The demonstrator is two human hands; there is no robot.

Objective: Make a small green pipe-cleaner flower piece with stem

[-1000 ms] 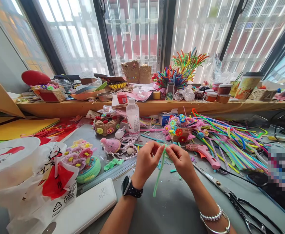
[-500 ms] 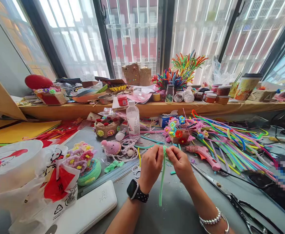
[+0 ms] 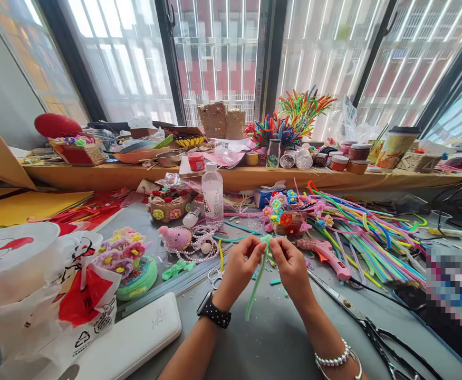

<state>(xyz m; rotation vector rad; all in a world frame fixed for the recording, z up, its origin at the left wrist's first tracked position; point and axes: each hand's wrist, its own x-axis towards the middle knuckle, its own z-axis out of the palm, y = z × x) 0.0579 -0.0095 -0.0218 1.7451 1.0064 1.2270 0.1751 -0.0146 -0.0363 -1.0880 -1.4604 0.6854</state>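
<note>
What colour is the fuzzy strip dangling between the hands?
The strip is light green, shown in the head view.

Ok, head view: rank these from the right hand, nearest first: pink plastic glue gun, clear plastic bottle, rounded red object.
1. Pink plastic glue gun: just right of the right hand.
2. Clear plastic bottle: left, farther back.
3. Rounded red object: far left, by the brown ledge.
</note>
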